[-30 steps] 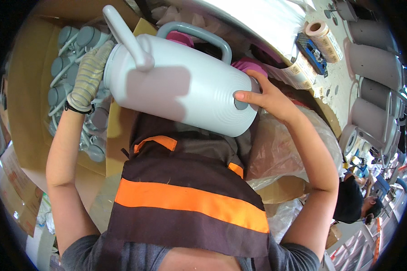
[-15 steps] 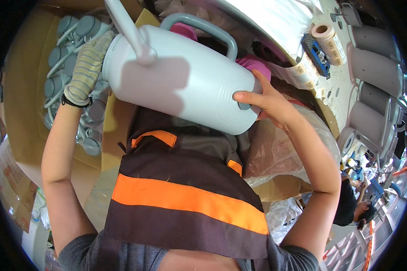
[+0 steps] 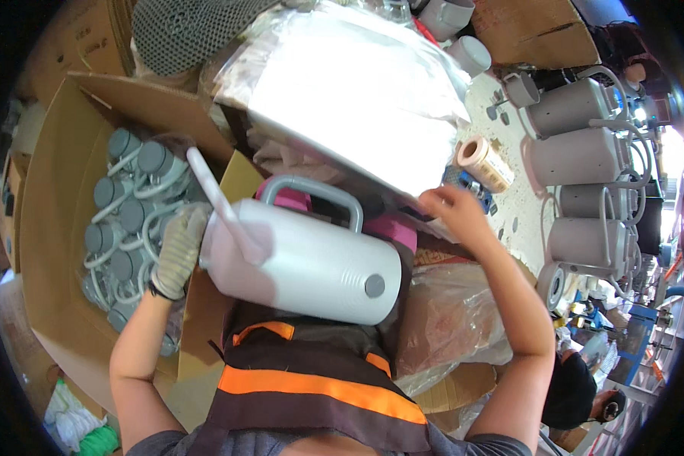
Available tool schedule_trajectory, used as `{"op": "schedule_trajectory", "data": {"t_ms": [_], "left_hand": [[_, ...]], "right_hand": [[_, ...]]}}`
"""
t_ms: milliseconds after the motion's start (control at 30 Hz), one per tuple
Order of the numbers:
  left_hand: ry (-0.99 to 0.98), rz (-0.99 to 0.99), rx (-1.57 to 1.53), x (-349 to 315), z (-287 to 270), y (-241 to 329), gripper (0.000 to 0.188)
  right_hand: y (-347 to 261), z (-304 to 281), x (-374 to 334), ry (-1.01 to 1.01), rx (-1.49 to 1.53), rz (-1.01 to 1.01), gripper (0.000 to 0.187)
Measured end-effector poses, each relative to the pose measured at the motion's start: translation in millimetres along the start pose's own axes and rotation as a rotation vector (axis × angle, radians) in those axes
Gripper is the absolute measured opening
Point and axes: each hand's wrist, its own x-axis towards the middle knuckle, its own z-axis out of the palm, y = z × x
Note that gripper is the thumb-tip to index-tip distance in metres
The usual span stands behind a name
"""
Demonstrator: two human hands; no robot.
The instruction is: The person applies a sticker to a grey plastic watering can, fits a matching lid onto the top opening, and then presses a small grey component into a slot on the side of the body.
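A pale grey watering can (image 3: 311, 262) lies on its side across my lap, with a long spout and a darker grey handle (image 3: 311, 182). My gloved left hand (image 3: 181, 247) grips its wide end beside the open carton; the fingertips are partly hidden. On the can's side near the base sits a round grey disc (image 3: 375, 286). My bare right hand (image 3: 460, 219) is off the can, at the table edge near a paper label roll (image 3: 485, 163). Its fingers are bent together, and what they pinch, if anything, is too small to make out.
Left stands an open carton (image 3: 57, 228) holding several bagged grey watering cans (image 3: 133, 216). White sheeting (image 3: 357, 91) covers part of the table (image 3: 509, 197). Several grey cans (image 3: 577, 159) stand along its right side. A person (image 3: 574, 391) is at work farther right.
My right hand has let go of the can's base and moved up to the table edge, uncovering the grey disc. My left hand has stayed on the can; the view has shifted.
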Motion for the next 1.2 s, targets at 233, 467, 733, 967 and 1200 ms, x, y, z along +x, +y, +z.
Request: {"op": "schedule_trajectory", "data": {"t_ms": [233,467,733,967,1200], "left_hand": [[0.015,-0.273,-0.432,11,11,7,0.031],[-0.01,-0.357,-0.332,25,0,31,0.031],[-0.092,-0.423,-0.329,48,-1,35,0.029],[0.019,-0.443,-0.638,30,7,45,0.026],[-0.082,0.149,-0.178,22,6,42,0.029]], "right_hand": [[-15,-67,213,0.644,-0.313,-0.367,0.025],[-19,-80,368,0.779,-0.727,-0.117,0.018],[-9,-92,370,0.969,-1.026,-0.214,0.011],[-4,-103,226,0.741,-0.121,-0.331,0.024],[-4,-67,57,0.217,0.823,-0.252,0.039]]}}
